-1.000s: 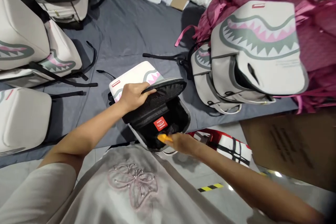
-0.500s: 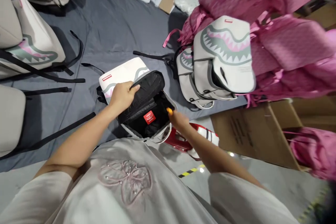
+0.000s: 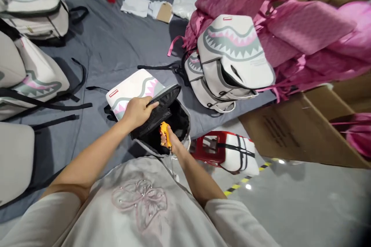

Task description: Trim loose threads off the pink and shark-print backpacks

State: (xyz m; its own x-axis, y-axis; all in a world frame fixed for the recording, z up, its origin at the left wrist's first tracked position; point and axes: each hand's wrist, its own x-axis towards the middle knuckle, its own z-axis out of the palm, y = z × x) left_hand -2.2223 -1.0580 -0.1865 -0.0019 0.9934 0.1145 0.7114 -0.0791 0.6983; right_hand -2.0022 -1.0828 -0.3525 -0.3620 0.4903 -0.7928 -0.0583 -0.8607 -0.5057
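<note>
A backpack (image 3: 130,90), pale with a printed pink, white and grey shark mouth, lies unzipped on the grey cloth in front of me. My left hand (image 3: 137,112) pinches the edge of its opened flap and holds it up, baring the black lining. My right hand (image 3: 169,141) is at the bag's opening, fingers wrapped round a small orange hand tool (image 3: 165,133). A thin pale cord or wire hangs below that hand. The tool's exact kind and its working end are hard to make out.
Matching backpacks stand at left (image 3: 37,69), with two more stacked at right (image 3: 232,50). Pink bags (image 3: 307,27) pile behind those. A cardboard box (image 3: 290,135) and a red stool (image 3: 210,148) bearing a white bag are at lower right. White cloths (image 3: 135,4) lie at the back.
My right hand has moved left from the bag's right rim to over the opening, bringing the orange hand tool into fuller sight. The red label inside is now hidden. My view has shifted.
</note>
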